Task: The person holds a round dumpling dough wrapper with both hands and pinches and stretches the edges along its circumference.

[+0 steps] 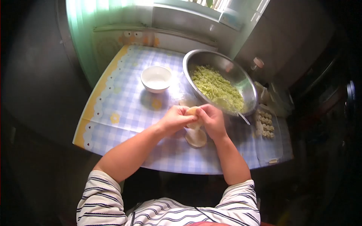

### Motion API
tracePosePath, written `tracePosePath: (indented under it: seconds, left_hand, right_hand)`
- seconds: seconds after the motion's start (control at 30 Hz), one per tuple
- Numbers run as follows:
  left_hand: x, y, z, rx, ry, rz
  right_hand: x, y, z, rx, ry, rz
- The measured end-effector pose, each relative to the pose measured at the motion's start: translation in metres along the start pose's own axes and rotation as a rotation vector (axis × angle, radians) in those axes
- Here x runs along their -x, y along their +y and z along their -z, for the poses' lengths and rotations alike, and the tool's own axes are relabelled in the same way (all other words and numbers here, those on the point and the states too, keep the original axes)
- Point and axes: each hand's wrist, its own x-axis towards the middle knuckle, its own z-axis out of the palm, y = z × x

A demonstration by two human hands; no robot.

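Tablecloth (pixel 126 107) spreading wide to yellow edge (pixel 80 136), left hand (pixel 177 118), right hand (pixel 212 118), grip pinched on dough (pixel 192 110)

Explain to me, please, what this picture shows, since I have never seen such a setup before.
There is no machine here: a person works with two bare hands, and the one picture comes from a camera worn on their head, looking forward and down. The left hand and right hand together pinch a piece of dough. Below them, on the checked tablecloth, lies round pale dough. Beyond the hands stand a white bowl and a steel basin of chopped green filling with a spoon. At the right, small dumplings sit in a clear tray.
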Motion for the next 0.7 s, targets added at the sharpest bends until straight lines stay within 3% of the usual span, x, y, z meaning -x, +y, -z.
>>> tracePosePath:
  seconds: [0.23,0.43,0.7]
  left_hand:
    - [0.003,0.007,-0.01,0.072,0.037,-0.059]
    - [0.002,0.008,-0.003,-0.167,0.041,-0.095]
    - [0.001,0.01,-0.005,-0.296,0.061,-0.114]
  right_hand:
    - [0.002,0.0,-0.001,-0.014,0.038,0.002]
    - [0.003,-0.003,-0.002,-0.074,0.039,-0.018]
    - [0.002,-0.004,-0.003,0.171,0.046,0.097]
